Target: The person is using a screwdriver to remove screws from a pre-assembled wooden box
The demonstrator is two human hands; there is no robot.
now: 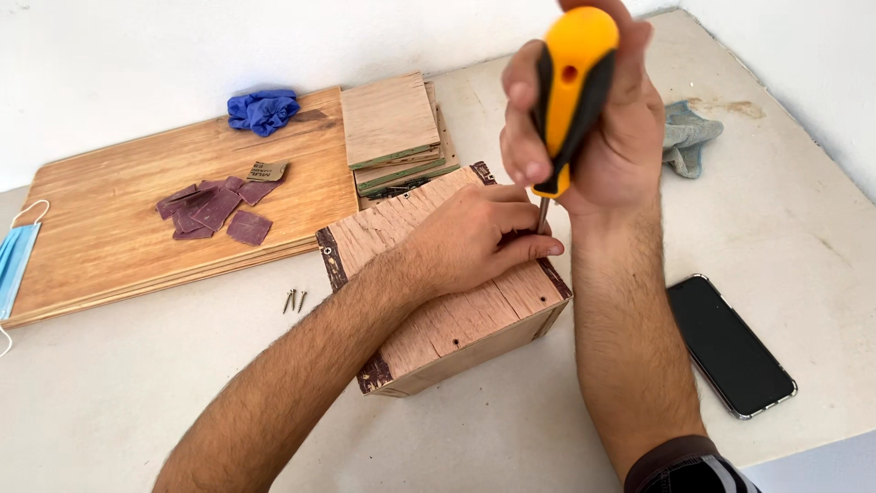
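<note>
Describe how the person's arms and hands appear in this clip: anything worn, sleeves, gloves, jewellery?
Both hands are bare: the left hand and right hand wear no gloves, and no rings or watch show. Both forearms are uncovered and hairy. At the lower edge, near the right elbow, a dark sleeve with lighter stripes shows. No sleeve is visible on the left arm.

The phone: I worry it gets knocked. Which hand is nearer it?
Right hand, above and left of the phone; left hand rests farther left on the wooden box.

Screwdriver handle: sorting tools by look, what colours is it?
Yellow-orange with black grip strips, screwdriver handle in right hand; head view.
</note>
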